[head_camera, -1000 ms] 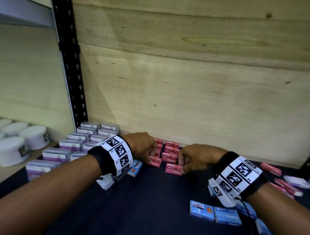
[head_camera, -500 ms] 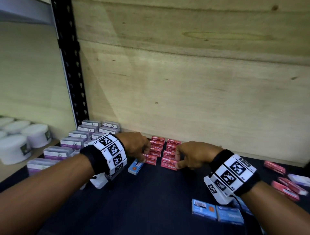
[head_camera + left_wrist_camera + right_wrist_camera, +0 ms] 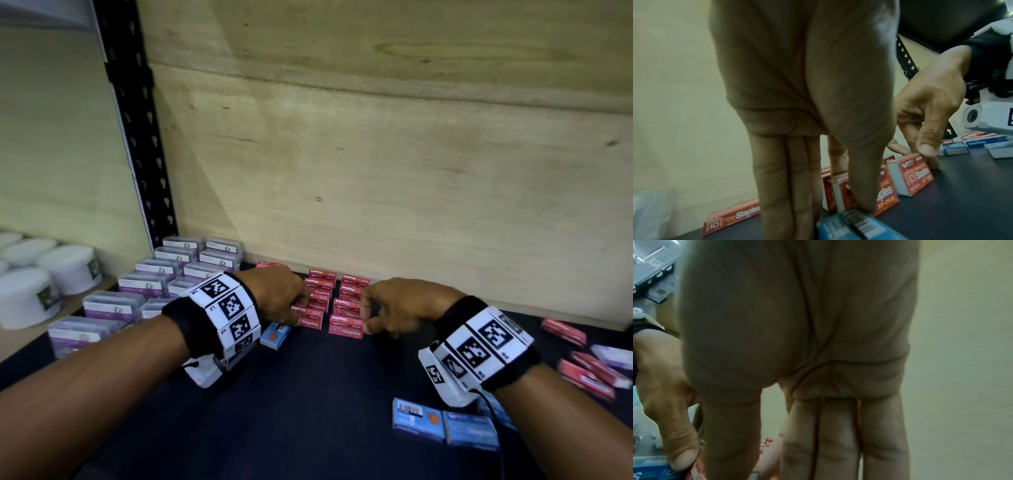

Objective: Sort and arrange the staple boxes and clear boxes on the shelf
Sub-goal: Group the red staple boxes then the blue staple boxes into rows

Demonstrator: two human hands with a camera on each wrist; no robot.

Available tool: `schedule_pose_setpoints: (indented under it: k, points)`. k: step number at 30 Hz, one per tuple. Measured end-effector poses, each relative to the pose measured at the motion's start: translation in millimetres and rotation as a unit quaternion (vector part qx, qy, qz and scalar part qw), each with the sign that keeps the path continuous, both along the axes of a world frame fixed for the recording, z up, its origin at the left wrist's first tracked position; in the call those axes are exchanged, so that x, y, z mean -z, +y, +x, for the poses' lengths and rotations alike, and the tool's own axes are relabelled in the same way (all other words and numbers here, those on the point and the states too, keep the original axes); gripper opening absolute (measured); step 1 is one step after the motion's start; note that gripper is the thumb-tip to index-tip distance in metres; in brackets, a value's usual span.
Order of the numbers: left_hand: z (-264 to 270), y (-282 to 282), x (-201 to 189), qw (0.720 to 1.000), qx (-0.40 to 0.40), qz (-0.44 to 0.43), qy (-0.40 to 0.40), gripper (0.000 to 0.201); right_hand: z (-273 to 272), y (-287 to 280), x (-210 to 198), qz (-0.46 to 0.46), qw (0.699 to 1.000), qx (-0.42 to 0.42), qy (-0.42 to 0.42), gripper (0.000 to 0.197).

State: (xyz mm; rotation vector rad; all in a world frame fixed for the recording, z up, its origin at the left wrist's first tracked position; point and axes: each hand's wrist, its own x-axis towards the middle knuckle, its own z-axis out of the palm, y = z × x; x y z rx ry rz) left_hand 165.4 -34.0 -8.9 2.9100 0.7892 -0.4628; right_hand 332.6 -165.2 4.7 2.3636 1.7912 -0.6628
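Both hands down on red staple boxes (image 3: 329, 305), two neat columns near back of dark shelf (image 3: 308, 394). Left hand (image 3: 279, 294) flanks left column, fingers straight, pressing, nothing gripped. Right hand (image 3: 394, 303) flanks right column, thumb and fingertips touching front box, no real grip. Clear boxes (image 3: 144, 284) stacked further left. Blue boxes (image 3: 445, 423) loose, front right.

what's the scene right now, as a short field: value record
left hand: straight fingers against left side of red staple box rows
right hand: fingers on right side of the rows, thumb at the front box
clear boxes: two rows by the left upright
blue staple boxes: loose, front right; one beside left hand
loose red boxes: far right
shelf: dark surface
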Motion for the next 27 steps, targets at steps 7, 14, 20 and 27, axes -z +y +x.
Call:
schedule_pose_setpoints:
  k: [7,14,20,27]
  points:
    - [0.4,0.8,1.8,0.999,-0.039,-0.016,-0.008,0.036,-4.1,1.9,-2.0,-0.022,1.000,-0.003,-0.012,0.020]
    - [-6.1,-3.6,-3.3,0.997,-0.070,-0.042,-0.014,0.044,0.4,-3.6,-3.4,-0.018,0.999,0.018,0.019,0.028]
    - [-15.9,-7.5,-5.3,0.993,-0.115,-0.002,0.020,0.079,-2.0,-8.0,-3.3,-0.011,1.000,0.018,0.015,0.027]
    - [-27.6,-23.3,-14.5,0.991,-0.127,-0.023,0.032,0.060,-4.5,-17.8,-6.1,-0.010,1.000,0.004,0.017,0.016]
